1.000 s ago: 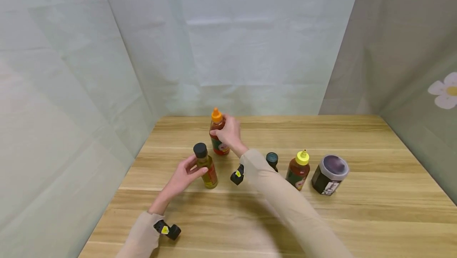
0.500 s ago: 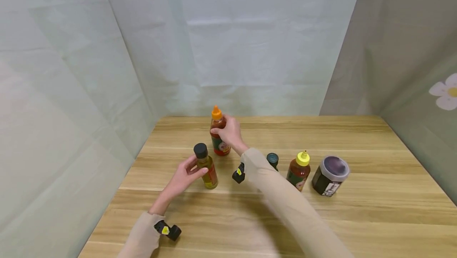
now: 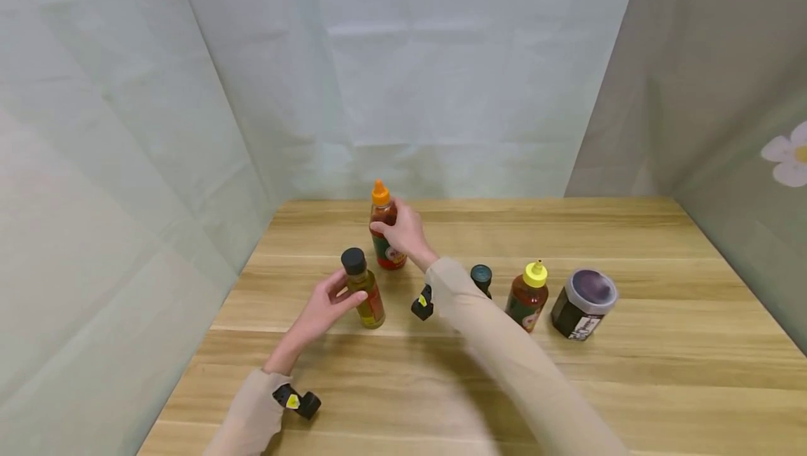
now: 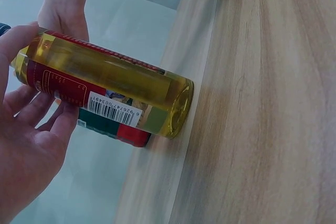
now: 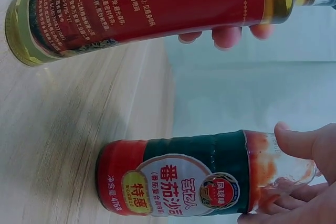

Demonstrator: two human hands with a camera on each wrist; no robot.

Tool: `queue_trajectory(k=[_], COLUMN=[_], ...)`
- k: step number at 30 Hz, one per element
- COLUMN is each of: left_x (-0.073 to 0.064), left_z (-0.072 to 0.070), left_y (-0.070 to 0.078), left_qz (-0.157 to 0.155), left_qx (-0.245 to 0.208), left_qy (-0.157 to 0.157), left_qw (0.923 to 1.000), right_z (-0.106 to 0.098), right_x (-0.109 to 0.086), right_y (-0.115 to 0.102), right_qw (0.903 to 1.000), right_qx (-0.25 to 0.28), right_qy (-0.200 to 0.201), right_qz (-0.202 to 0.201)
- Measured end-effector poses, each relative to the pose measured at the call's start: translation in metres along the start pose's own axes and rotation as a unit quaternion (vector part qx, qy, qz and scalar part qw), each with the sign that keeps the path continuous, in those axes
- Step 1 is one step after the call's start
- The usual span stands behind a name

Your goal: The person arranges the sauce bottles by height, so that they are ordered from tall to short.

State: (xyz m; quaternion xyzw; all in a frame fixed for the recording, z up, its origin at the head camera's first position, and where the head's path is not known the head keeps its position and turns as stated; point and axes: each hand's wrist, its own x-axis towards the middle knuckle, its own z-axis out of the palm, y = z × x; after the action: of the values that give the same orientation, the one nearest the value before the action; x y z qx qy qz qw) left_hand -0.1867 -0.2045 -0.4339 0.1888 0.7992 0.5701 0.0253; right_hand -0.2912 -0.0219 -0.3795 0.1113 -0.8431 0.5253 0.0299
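Observation:
My left hand [image 3: 324, 309] grips a clear bottle of yellow oil [image 3: 370, 302] with a black cap and a red label, thumb on the near side and fingers behind. In the left wrist view the oil bottle [image 4: 105, 85] shows its barcode, its base close to the wood. Farther back, my right hand [image 3: 406, 233] holds a tomato ketchup bottle [image 3: 389, 253] with an orange nozzle cap around its upper part. The right wrist view has thumb and fingers on either side of the clear, red-smeared shoulder of the ketchup bottle [image 5: 184, 174], above its green label.
To the right stand a dark-capped bottle [image 3: 481, 275], partly hidden by my right sleeve, a yellow-capped sauce bottle [image 3: 528, 298] and a black jar [image 3: 581, 305] with a pale-rimmed lid. Pale cloth [image 3: 454, 78] hangs behind the wooden table [image 3: 662, 372].
The head view has tilted slightly down. The ketchup bottle's orange tip has risen a little against the table's back edge. Both hands keep their holds, and the oil bottle stays in place.

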Motion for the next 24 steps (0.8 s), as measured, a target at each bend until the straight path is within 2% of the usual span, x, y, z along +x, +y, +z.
queue_trajectory(k=[9, 18, 24], left_x=[-0.003, -0.005, -0.003], left_z=[-0.002, -0.003, -0.004], left_y=[0.0, -0.003, -0.004], left_qz=[-0.006, -0.002, -0.01], left_qx=[0.003, 0.01, 0.008], left_qy=[0.004, 0.009, 0.009], left_qw=[1.0, 0.9999, 0.9999], right_z=[-0.001, -0.007, -0.013], right_x=[-0.006, -0.016, -0.021], right_y=[-0.008, -0.019, -0.024], right_qw=[0.9997, 0.9998, 0.9984], right_qx=[0.005, 0.004, 0.039], right_qy=[0.01, 0.02, 0.041], right_qz=[0.022, 0.008, -0.004])
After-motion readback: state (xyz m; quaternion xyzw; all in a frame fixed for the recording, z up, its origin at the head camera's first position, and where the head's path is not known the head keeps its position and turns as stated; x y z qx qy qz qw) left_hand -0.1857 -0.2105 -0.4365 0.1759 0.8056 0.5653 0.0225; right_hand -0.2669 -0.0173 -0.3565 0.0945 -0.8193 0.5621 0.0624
